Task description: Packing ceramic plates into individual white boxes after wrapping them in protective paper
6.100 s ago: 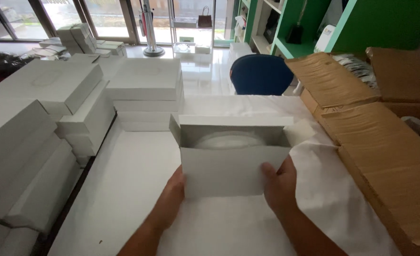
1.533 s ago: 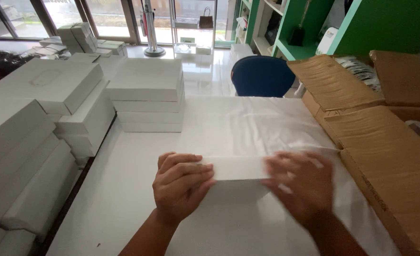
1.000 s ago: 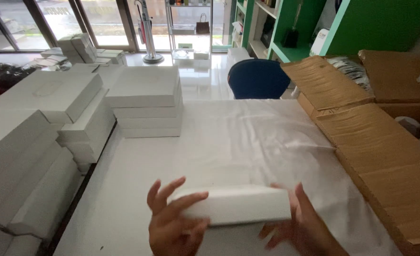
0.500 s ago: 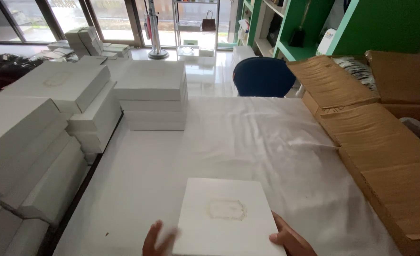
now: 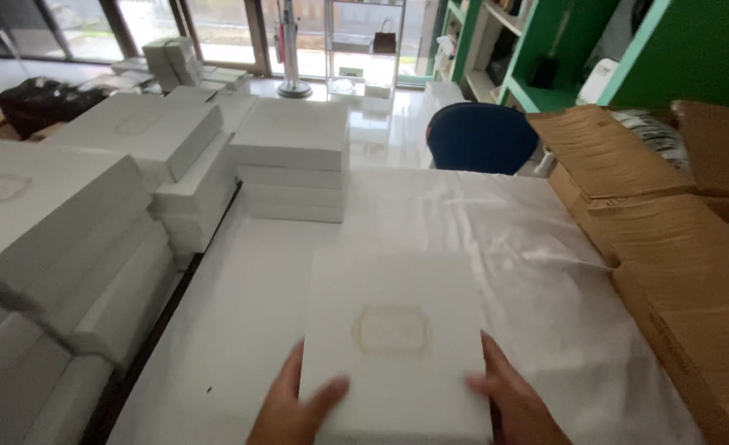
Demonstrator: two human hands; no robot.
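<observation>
Both hands clamp a flat white box [image 5: 393,338] over the bench [image 5: 249,330]: left hand [image 5: 294,408], right hand [image 5: 513,404]. Stacked white boxes [image 5: 290,161] sit well beyond; cardboard cartons [image 5: 677,272] at right.

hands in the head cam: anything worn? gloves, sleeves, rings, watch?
Nothing worn that shows. The left hand and right hand are both bare: no gloves, and no rings on the fingers in view. What shows of the wrists at the bottom edge has no sleeve cuff, watch or band. The forearms are cut off by the frame, so sleeves higher up cannot be ruled out. The picture is slightly blurred.
</observation>
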